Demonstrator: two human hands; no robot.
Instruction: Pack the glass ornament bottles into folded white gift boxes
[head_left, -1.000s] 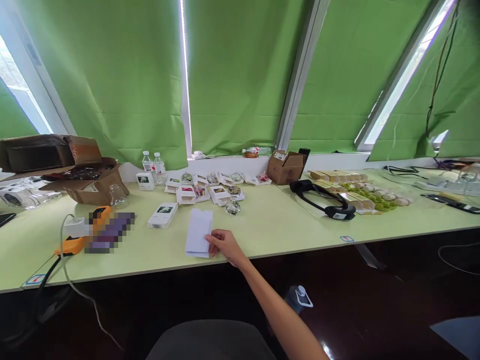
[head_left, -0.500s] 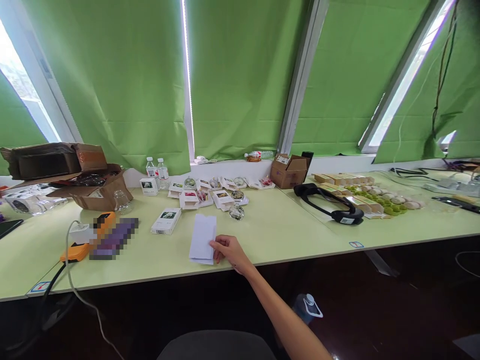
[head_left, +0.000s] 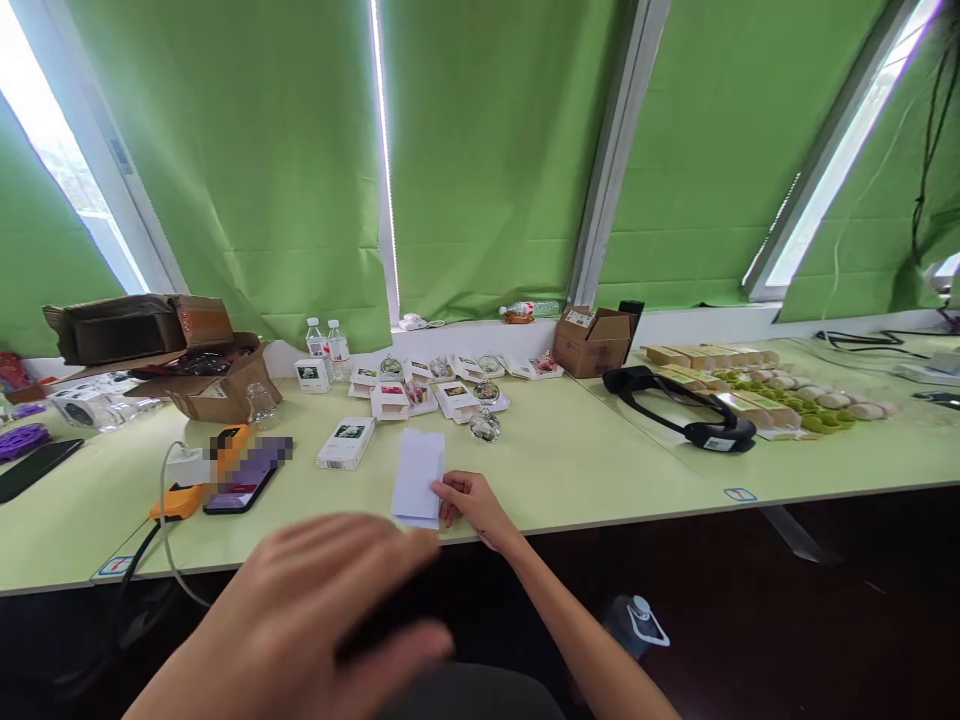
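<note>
Left side: I had a phone (head_left: 244,494) lying on the bench (head_left: 555,475), charger cable beside it, and then a flat white box (head_left: 346,444).

Left hand (head_left: 322,600): raised in the foreground, close to the camera and motion-blurred. Thumb parted from the fingers; I saw nothing in its grasp.

Centre: the folded paper (head_left: 418,475) lay flat near the bench's front edge, right of the white box. Its long axis ran away from me, roughly square to that edge, the near end showing slightly offset layers. From the left fingers it lay beyond and a little to the right.

Right hand (head_left: 476,508): nearer of the two, touching. It pinched the paper's right edge, thumb on top, other fingers curled alongside; their tips were hidden.

Far right: a black headset (head_left: 724,436), well apart from both hands.
</note>
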